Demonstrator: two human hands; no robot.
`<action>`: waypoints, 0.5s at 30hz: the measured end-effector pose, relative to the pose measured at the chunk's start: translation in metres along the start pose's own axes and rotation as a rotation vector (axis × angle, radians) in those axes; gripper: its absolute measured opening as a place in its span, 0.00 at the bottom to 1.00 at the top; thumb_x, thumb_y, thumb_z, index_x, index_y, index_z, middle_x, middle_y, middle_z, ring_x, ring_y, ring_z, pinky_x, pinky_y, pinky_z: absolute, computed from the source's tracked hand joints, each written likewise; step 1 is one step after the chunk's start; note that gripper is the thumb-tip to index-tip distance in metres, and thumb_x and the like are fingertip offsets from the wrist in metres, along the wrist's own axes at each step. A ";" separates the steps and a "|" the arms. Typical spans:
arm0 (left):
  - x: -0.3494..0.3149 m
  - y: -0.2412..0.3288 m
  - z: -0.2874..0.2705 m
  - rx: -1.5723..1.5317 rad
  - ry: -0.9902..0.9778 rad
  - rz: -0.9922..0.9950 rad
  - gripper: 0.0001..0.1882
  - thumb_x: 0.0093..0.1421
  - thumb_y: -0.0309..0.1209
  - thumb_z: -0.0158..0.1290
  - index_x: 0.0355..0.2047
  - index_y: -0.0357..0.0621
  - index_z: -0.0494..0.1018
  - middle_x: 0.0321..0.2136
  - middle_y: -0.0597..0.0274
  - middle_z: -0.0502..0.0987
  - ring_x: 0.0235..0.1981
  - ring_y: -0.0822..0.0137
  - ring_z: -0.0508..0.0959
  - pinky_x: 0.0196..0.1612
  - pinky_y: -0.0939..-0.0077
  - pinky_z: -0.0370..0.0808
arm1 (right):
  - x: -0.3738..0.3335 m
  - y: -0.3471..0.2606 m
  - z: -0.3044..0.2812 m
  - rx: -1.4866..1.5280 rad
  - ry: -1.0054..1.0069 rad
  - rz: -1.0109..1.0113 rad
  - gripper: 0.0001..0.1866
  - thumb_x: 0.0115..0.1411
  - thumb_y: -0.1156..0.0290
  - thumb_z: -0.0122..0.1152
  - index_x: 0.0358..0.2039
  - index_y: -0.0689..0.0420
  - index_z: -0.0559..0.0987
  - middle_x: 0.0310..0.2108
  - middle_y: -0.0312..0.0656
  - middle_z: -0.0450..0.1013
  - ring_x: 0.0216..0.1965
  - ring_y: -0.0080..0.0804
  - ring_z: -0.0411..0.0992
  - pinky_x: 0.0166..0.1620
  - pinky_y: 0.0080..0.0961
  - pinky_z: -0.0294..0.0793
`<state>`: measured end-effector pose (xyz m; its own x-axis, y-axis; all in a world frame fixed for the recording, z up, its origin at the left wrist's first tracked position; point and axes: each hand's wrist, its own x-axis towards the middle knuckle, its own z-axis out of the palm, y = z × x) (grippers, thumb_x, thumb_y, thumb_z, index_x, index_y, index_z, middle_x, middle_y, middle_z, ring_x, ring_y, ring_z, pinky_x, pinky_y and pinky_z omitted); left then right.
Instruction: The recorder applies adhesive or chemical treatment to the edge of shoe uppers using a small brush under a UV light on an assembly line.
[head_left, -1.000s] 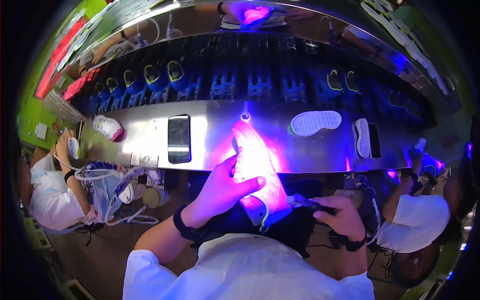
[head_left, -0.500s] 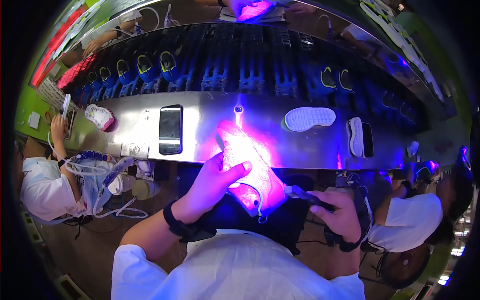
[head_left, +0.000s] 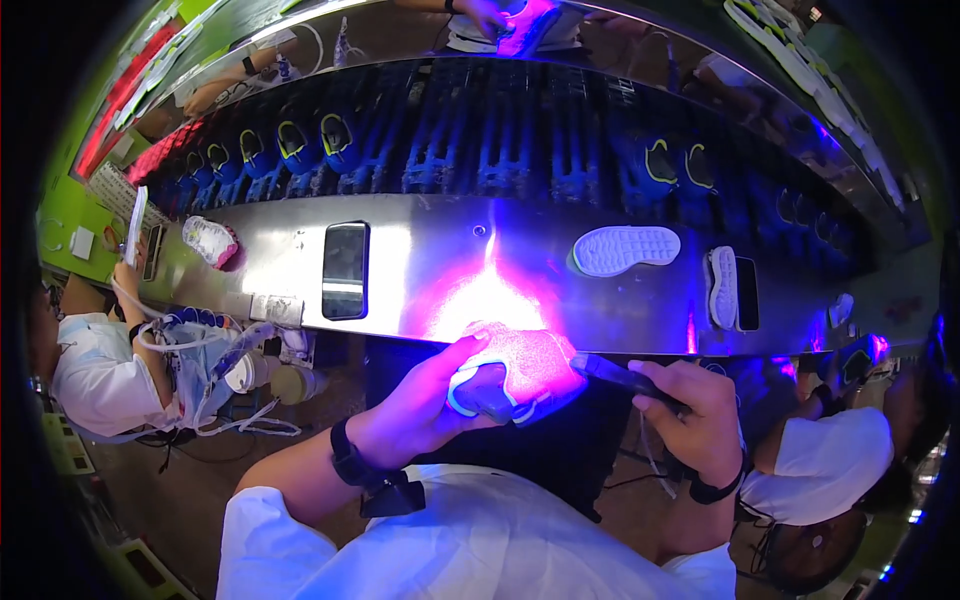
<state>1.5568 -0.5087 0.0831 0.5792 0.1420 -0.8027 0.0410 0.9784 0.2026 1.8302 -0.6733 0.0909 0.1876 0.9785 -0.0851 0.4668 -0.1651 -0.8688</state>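
Note:
My left hand (head_left: 415, 400) is closed around a shoe upper (head_left: 535, 368), which glows pink and red under the violet light. The thumb presses on its side, and its dark opening faces me. In my right hand (head_left: 700, 415) is a dark-handled brush (head_left: 625, 378); its tip meets the right side of the shoe upper. The bristles are hard to make out in the glare. Both hands are at the near edge of the metal bench (head_left: 400, 270).
On the bench lie a phone (head_left: 345, 270), a white shoe sole (head_left: 627, 250), and another sole (head_left: 722, 288) beside a second phone. Behind runs a dark conveyor (head_left: 500, 130) carrying several blue shoes. One person (head_left: 105, 365) sits at left, another (head_left: 825, 455) at right.
The shoe upper has been turned and tilted, so its opening now shows toward me, lower and nearer. My right hand has shifted slightly right with the brush, which stays against the shoe.

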 end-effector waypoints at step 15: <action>-0.004 -0.013 -0.033 -0.775 -0.302 -0.469 0.38 0.73 0.58 0.45 0.68 0.38 0.62 0.51 0.25 0.75 0.42 0.47 0.85 0.43 0.66 0.89 | 0.027 -0.003 0.022 0.032 0.038 -0.085 0.23 0.52 0.77 0.74 0.51 0.53 0.86 0.26 0.40 0.76 0.21 0.29 0.68 0.26 0.26 0.67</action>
<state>1.5270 -0.5171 0.0650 0.8307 -0.2293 -0.5073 -0.1651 0.7687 -0.6179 1.8150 -0.6439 0.0807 0.1814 0.9834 0.0075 0.4545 -0.0771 -0.8874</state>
